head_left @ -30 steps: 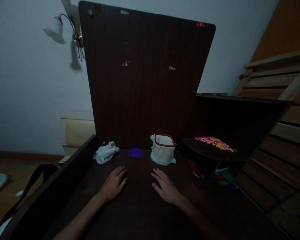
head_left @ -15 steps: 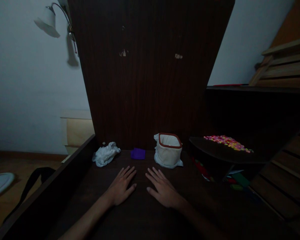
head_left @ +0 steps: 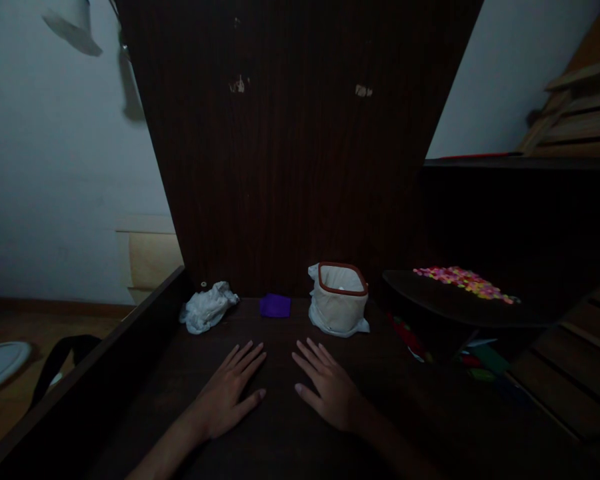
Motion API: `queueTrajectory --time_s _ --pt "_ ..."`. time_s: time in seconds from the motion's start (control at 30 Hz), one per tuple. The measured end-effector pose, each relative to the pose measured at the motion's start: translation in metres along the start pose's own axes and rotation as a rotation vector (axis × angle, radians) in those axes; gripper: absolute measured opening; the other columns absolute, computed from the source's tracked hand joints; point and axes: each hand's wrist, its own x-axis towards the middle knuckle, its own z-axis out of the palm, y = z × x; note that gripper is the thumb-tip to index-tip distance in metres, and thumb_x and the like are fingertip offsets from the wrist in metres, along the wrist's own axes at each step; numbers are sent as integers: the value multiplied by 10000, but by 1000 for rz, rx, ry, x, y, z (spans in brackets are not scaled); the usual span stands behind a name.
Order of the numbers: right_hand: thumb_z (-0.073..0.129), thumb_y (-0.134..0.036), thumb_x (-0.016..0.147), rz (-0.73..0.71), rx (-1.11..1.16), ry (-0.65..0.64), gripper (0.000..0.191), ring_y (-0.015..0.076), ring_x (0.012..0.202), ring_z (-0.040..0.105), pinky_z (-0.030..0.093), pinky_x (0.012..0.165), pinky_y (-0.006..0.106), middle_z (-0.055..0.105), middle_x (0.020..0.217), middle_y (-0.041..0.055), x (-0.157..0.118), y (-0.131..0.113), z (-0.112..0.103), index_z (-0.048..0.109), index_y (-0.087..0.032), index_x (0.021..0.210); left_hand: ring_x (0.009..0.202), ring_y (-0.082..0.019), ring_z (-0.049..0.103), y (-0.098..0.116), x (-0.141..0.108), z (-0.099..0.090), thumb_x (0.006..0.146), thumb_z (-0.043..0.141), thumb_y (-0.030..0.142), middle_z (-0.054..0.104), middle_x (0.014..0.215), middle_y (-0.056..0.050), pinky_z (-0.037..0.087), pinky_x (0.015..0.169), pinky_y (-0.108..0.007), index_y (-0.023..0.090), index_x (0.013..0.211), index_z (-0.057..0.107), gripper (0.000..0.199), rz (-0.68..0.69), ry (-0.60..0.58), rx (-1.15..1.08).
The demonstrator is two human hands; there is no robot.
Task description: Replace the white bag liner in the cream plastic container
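Observation:
My left hand (head_left: 229,393) lies palm down on the dark wooden surface (head_left: 280,440), fingers spread, holding nothing. To its right my right hand (head_left: 327,387) rests the same way, flat and with its fingers apart. Beyond the hands, at the back panel, a crumpled white plastic bag (head_left: 209,307) is on the left. A small purple item (head_left: 275,306) lies in the middle. Behind my right hand stands a white basket (head_left: 338,310) with a brown rim, and white plastic shows around its base. Neither hand touches these things.
On the right, a dark curved shelf (head_left: 430,303) bears a pile of pink and yellow pieces (head_left: 465,281). Red and green items (head_left: 490,358) lie beneath it. A raised wooden edge (head_left: 145,313) runs along the left. A tall dark panel (head_left: 290,167) closes the back.
My left hand has drawn back slightly toward me and to the left. My right hand stays nearly in place, still flat. The camera view has shifted and come a little closer.

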Motion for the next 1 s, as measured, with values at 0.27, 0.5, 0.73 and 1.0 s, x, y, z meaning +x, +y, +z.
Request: queueTrajectory --time_s 0.27,0.5,0.73,1.0 --pt "480 -480 999 -2 13 -42 593 319 1537 203 187 1254 553 259 1647 40 -9 -3 -2 404 -262 1546 1503 -328 320 4 -1 -9 970 552 508 348 1611 -40 298 1202 -615 375 1557 300 653 -8 -74 -47" --pt "459 -503 1007 8 1 -97 606 323 1542 180 168 1258 556 241 1651 48 -4 -5 -6 396 -244 1551 1508 -331 309 2 2 -10 985 521 520 330 1621 -42 290 1206 -615 360 1566 284 647 -3 -97 -41" --pt "433 -526 1018 -4 -23 -115 618 314 1546 162 172 1255 564 230 1657 70 -4 -5 -9 396 -214 1551 1513 -343 292 1 3 -7 1002 485 528 320 1629 -73 281 1205 -632 297 1573 301 643 6 -113 -17" --pt "417 -514 1025 13 -56 -148 620 314 1548 149 169 1254 567 227 1659 77 -4 -10 -13 377 -202 1559 1515 -343 291 0 2 -7 1006 461 547 314 1636 -59 292 1206 -626 296 1575 303 642 14 -123 5"
